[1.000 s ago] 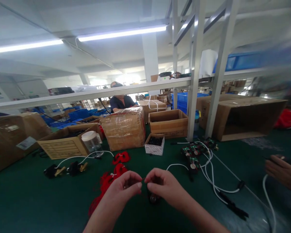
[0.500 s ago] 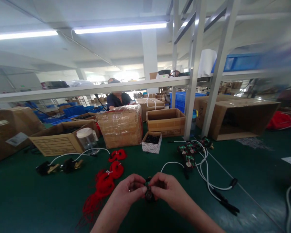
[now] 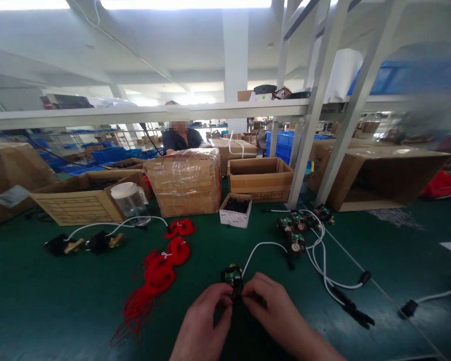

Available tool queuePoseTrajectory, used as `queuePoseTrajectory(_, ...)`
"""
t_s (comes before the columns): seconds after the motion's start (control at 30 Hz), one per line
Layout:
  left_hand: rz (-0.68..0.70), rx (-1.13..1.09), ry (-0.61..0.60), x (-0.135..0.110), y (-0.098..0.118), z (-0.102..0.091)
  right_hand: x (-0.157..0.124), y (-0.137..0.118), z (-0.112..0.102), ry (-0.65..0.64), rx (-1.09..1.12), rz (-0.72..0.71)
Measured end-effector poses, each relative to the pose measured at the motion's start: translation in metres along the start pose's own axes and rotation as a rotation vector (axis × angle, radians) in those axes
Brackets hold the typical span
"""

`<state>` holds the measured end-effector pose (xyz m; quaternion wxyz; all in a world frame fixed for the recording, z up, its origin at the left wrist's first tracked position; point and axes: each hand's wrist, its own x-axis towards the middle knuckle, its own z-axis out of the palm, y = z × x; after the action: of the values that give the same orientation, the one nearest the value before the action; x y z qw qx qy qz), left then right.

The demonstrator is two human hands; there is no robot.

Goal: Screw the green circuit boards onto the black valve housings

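A small black housing with a green circuit board (image 3: 232, 276) stands on the table in front of me, a white cable running up from it to the right. My left hand (image 3: 206, 318) has its fingertips closed at the lower left edge of this unit. On its lower right side, my right hand (image 3: 272, 303) pinches with thumb and forefinger. What lies exactly between the fingertips is too small to make out. Several similar board units (image 3: 296, 241) with white cables lie to the right. Bundles of red wire (image 3: 160, 276) are at the left.
Two black units with brass fittings (image 3: 103, 241) lie at far left. A small white box of black parts (image 3: 235, 215), a clear plastic jug (image 3: 130, 200) and cardboard boxes (image 3: 188, 183) line the back. A metal post (image 3: 311, 110) carries a shelf. Another person (image 3: 182, 138) sits opposite.
My view has tilted down a little. Both hands have shifted toward the near side of the unit, so more of its green board shows. My fingers have moved to its lower edge.
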<state>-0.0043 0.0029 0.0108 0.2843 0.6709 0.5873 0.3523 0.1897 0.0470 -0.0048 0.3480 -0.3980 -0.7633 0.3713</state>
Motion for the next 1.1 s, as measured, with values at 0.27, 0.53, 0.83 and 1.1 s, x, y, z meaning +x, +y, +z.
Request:
queuePoseTrajectory(0.27,0.047,0.063,0.042,0.023,0.007,-0.014,0.027,-0.005,-0.002,0.03,-0.031,-0.051)
queuePoseTrajectory(0.53,0.08,0.116,0.072,0.033,0.0,-0.014,0.035,-0.001,0.002,0.032,-0.076,-0.088)
queuePoseTrajectory(0.83,0.093,0.193,0.052,0.038,0.0,-0.017,0.039,-0.003,0.0,-0.008,-0.184,-0.118)
queuePoseTrajectory(1.1,0.242,0.302,0.124,0.039,-0.014,-0.01,0.038,0.003,0.008,0.037,-0.323,-0.116)
